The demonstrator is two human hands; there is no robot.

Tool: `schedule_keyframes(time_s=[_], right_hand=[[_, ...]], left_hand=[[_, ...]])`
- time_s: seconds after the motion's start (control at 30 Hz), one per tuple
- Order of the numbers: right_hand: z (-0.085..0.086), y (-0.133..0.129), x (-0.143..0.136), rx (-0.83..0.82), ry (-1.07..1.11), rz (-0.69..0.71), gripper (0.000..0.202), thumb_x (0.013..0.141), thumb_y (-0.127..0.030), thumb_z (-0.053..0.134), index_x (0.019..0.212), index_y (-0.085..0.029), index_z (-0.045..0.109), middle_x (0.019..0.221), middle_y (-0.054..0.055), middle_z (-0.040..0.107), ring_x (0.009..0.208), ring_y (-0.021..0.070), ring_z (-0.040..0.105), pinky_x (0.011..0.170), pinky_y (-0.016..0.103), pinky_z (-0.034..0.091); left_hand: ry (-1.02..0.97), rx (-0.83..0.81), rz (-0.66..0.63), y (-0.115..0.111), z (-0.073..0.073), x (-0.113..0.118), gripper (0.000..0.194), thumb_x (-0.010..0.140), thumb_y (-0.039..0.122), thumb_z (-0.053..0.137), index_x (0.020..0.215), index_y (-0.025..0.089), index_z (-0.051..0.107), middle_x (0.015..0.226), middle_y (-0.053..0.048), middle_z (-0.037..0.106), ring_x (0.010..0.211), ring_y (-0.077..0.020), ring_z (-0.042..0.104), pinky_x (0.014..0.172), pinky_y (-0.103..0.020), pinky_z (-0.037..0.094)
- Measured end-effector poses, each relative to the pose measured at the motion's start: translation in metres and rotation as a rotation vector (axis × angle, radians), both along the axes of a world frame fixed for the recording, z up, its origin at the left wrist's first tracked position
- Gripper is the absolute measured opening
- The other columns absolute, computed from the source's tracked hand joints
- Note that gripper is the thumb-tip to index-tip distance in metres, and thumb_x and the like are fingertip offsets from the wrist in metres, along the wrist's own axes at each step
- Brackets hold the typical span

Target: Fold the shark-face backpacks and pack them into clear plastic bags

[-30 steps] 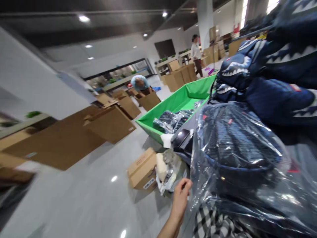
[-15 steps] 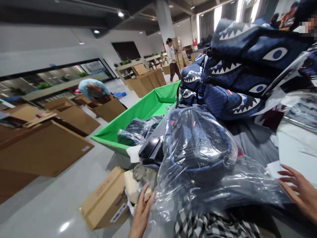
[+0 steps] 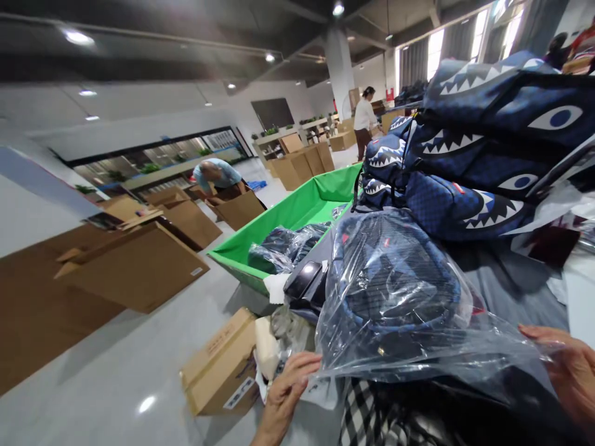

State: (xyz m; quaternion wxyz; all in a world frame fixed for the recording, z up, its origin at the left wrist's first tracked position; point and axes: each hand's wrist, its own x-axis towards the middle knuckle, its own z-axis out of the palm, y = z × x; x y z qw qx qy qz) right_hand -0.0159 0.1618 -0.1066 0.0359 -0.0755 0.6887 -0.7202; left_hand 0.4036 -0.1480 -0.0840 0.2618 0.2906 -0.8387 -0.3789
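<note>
A blue checked backpack lies inside a clear plastic bag on the table before me. My left hand pinches the near left corner of the plastic bag. At the right, my right hand has its fingers closed on the bag's right edge, and the film is pulled taut between both hands. Behind the bagged backpack rises a stack of blue backpacks with shark teeth and eyes. Black-and-white checked cloth shows below the bag's near edge.
A green bin holding bagged items stands beyond the table's left side. On the floor sits a small carton. Large cardboard boxes spread out at the left, where a person bends over one. Another person stands farther back.
Both hands have closed on the plastic bag's near edge, which is now stretched straighter. The view has shifted, so the scene sits farther right and slightly lower.
</note>
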Motion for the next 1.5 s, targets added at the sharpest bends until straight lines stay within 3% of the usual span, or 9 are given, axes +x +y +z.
schedule_keyframes(time_s=[0.13,0.27,0.4,0.53,0.77,1.07,1.27,1.4,1.5], right_hand=[[0.021,-0.042,0.004,0.185,0.011,-0.145,0.068,0.065,-0.089,0.063,0.080,-0.023,0.063,0.061,0.000,0.056,0.057,0.0166,0.052,0.057,0.032,0.045],[0.026,-0.058,-0.005,0.303,-0.109,-0.010,0.063,0.053,-0.080,0.058,0.075,-0.021,0.060,0.058,0.002,0.055,0.056,0.0183,0.049,0.055,0.034,0.038],[0.029,-0.053,-0.008,0.411,-0.066,0.025,0.063,0.056,-0.077,0.051,0.078,-0.020,0.064,0.060,0.004,0.058,0.060,0.0212,0.051,0.061,0.036,0.040],[0.044,-0.051,-0.001,0.477,-0.021,0.001,0.066,0.058,-0.078,0.044,0.082,-0.020,0.064,0.058,0.003,0.056,0.057,0.0214,0.049,0.058,0.036,0.039],[0.048,-0.054,0.009,0.308,-0.128,0.019,0.070,0.054,-0.084,0.054,0.085,-0.021,0.062,0.054,0.000,0.050,0.050,0.0182,0.046,0.050,0.033,0.037],[0.021,-0.046,-0.003,0.254,-0.098,0.038,0.088,0.053,-0.100,0.055,0.088,-0.020,0.063,0.056,-0.001,0.051,0.052,0.0181,0.049,0.049,0.032,0.040],[0.016,-0.049,-0.006,0.269,-0.088,0.034,0.087,0.056,-0.098,0.052,0.090,-0.019,0.064,0.054,-0.002,0.050,0.050,0.0176,0.047,0.050,0.033,0.040],[0.018,-0.048,-0.005,0.299,-0.039,-0.004,0.077,0.063,-0.094,0.047,0.089,-0.022,0.061,0.056,-0.001,0.053,0.049,0.0197,0.052,0.052,0.035,0.042],[0.016,-0.042,-0.006,0.401,0.110,-0.063,0.071,0.071,-0.090,0.037,0.086,-0.024,0.058,0.056,0.000,0.055,0.051,0.0226,0.056,0.060,0.039,0.046]], left_hand=[[0.117,0.297,0.303,0.001,0.001,-0.033,0.067,0.080,0.082,0.061,0.086,0.020,0.085,0.069,-0.008,0.077,0.070,-0.0247,0.071,0.075,-0.037,0.061],[0.172,0.486,0.483,-0.006,-0.006,-0.068,0.086,0.063,0.095,0.062,0.085,0.014,0.079,0.054,-0.004,0.065,0.052,-0.0205,0.059,0.055,-0.033,0.050],[0.151,-0.191,0.604,0.012,0.003,-0.100,0.071,0.088,0.076,0.056,0.125,0.018,0.069,0.112,-0.014,0.079,0.103,-0.0302,0.071,0.098,-0.048,0.050],[0.043,-0.813,0.199,0.053,0.030,-0.146,0.058,0.095,0.064,0.060,0.132,0.021,0.060,0.117,-0.009,0.075,0.118,-0.0266,0.065,0.119,-0.049,0.025],[-0.185,-0.808,-0.104,0.071,0.050,-0.177,0.063,0.064,0.068,0.087,0.096,0.022,0.060,0.098,-0.003,0.066,0.103,-0.0286,0.061,0.108,-0.056,0.034],[-0.239,-0.792,0.010,0.076,0.039,-0.161,0.065,0.074,0.039,0.091,0.120,0.016,0.052,0.103,-0.006,0.065,0.094,-0.0274,0.063,0.092,-0.046,0.041],[-0.111,-0.705,-0.131,0.068,0.043,-0.153,0.011,0.098,0.025,0.064,0.091,0.022,0.058,0.081,0.004,0.064,0.077,-0.0173,0.058,0.087,-0.036,0.033],[-0.003,-0.806,-0.130,0.064,0.056,-0.158,0.021,0.104,0.027,0.053,0.086,0.022,0.063,0.078,0.003,0.065,0.081,-0.0169,0.057,0.095,-0.038,0.029],[-0.066,-0.640,-0.103,0.053,0.062,-0.167,0.018,0.099,0.026,0.063,0.083,0.024,0.069,0.082,0.002,0.070,0.090,-0.0187,0.059,0.099,-0.043,0.029]])
